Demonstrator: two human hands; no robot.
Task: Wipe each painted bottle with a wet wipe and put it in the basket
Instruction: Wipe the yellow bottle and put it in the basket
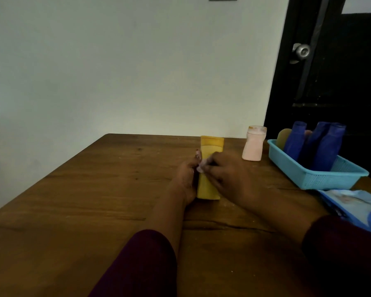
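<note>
The flat-sided, matte yellow bottle (211,146) sits on the grained wooden table (94,200). The left hand (186,179) curls its fingers round the bottle's left edge, and the right hand (227,176) pinches a crumpled pale wet wipe (202,166) against its face. A chalky pink bottle (253,146) stands at its 1 o'clock, and at 3 o'clock a perforated turquoise plastic basket (321,179) holds glossy blue bottles (328,146).

left sleeve (141,264): dark maroon, plain, ends mid-forearm | right sleeve (343,254): dark maroon, plain

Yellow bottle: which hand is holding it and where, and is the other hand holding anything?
The left hand grips the yellow bottle by its left side, mid-body. The right hand pinches a wet wipe against the bottle's front.
</note>
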